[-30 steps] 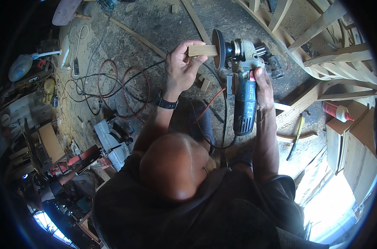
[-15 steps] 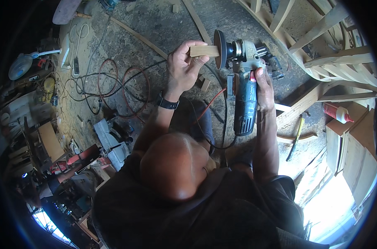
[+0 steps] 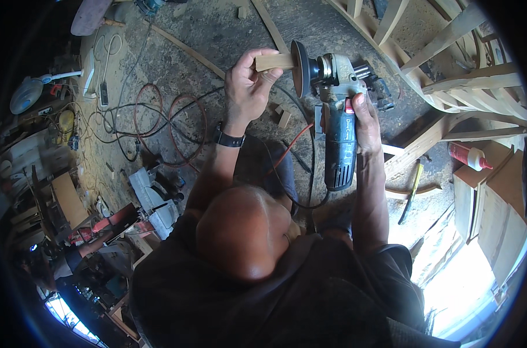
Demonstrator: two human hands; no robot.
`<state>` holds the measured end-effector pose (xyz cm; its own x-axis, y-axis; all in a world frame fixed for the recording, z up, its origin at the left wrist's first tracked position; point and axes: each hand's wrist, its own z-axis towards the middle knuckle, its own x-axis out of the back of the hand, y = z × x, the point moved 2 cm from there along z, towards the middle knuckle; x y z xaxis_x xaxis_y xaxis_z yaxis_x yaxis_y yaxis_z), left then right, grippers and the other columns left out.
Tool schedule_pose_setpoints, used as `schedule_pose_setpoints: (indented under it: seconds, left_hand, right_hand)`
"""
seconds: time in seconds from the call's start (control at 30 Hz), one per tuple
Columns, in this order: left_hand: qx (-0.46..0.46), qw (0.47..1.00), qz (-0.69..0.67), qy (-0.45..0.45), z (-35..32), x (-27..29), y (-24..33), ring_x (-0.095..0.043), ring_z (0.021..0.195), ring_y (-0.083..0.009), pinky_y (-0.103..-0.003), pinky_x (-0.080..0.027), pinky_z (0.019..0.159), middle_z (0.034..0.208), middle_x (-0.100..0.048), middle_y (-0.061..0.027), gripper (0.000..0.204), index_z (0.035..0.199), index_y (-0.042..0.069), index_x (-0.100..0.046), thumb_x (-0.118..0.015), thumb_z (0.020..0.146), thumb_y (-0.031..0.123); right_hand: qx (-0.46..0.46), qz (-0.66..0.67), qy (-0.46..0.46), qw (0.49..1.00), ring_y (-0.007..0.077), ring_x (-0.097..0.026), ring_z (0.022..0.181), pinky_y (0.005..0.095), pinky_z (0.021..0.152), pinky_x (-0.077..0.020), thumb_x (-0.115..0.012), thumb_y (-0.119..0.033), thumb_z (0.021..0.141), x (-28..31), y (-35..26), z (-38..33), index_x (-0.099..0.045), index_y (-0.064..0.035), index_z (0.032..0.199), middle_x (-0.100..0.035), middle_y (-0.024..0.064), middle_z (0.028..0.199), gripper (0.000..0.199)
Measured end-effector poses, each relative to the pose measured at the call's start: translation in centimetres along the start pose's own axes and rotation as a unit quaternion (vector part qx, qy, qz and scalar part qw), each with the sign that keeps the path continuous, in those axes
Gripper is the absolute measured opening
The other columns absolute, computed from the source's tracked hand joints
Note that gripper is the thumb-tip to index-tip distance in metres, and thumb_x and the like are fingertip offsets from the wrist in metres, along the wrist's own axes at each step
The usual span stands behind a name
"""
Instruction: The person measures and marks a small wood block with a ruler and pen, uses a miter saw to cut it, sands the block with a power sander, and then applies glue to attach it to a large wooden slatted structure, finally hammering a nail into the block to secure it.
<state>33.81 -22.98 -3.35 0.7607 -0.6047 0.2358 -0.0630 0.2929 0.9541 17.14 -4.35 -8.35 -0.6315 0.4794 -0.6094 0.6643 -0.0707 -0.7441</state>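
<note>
Wood block (image 3: pixel 273 62) pinched in left hand (image 3: pixel 246 90) between thumb and fingers, right end against disc (image 3: pixel 300 68), grinder (image 3: pixel 340 139) gripped in right hand (image 3: pixel 368 124).

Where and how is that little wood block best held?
Probably by the left half of the wood block, coming from the left, thumb and fingers pinching its long sides. Its right end is at the round disc, so that half keeps fingers further away. The left hand pinches it that way.
</note>
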Motion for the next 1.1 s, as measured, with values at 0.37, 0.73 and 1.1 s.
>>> schedule_pose_setpoints:
  seconds: [0.37, 0.73, 1.1]
  left_hand:
    - [0.001, 0.999, -0.051, 0.007, -0.7, -0.7, 0.3, -0.068, 0.097, -0.0124, -0.028, -0.056, 0.084, 0.108, -0.072, -0.01, 0.033, 0.121, -0.002, -0.064, -0.077, 0.095, 0.014]
    - [0.001, 1.0, -0.031, 0.001, -0.9, -0.8, 0.4, -0.069, 0.096, -0.0134, -0.027, -0.056, 0.082, 0.108, -0.072, -0.0107, 0.033, 0.121, -0.001, -0.064, -0.078, 0.094, 0.013]
    - [0.012, 1.0, -0.019, -0.003, -0.9, -0.7, -0.1, -0.068, 0.098, -0.0125, -0.027, -0.055, 0.084, 0.108, -0.072, -0.0097, 0.034, 0.122, -0.001, -0.063, -0.077, 0.096, 0.015]
  right_hand:
    - [0.001, 0.007, 0.014, 1.0, 0.0152, -0.065, 0.099, 0.0294, 0.085, -0.0562, -0.071, -0.048, 0.097, 0.5, 0.3, 0.0, -0.043, -0.0074, 0.147, -0.064, 0.009, 0.117, 0.07]
    - [0.006, -0.003, 0.024, 1.0, 0.0151, -0.065, 0.096, 0.0292, 0.082, -0.0567, -0.071, -0.048, 0.097, 0.1, 0.0, 0.1, -0.044, -0.0063, 0.145, -0.064, 0.0099, 0.115, 0.069]
    - [0.004, 0.004, 0.022, 1.0, 0.0149, -0.066, 0.093, 0.0294, 0.078, -0.0577, -0.071, -0.047, 0.097, 0.1, 0.1, 0.3, -0.044, -0.0062, 0.145, -0.064, 0.0093, 0.112, 0.068]
